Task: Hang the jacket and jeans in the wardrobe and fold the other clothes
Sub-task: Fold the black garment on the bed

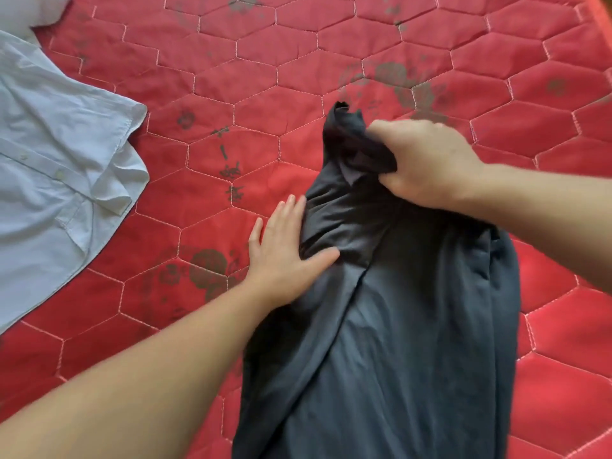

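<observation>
A dark grey garment [397, 326] lies lengthwise on the red quilted mattress [231, 77], running from the middle down to the bottom edge. My right hand [427, 164] grips its bunched far end, fingers curled round the cloth. My left hand [284, 256] lies flat with straight fingers on the garment's left edge, thumb pressing the fabric. A light blue button shirt [56, 160] lies spread at the left, apart from both hands.
A white cloth or pillow corner [36, 8] shows at the top left. The mattress has hexagon stitching and dark flower prints. Its edge runs along the far right [604, 34].
</observation>
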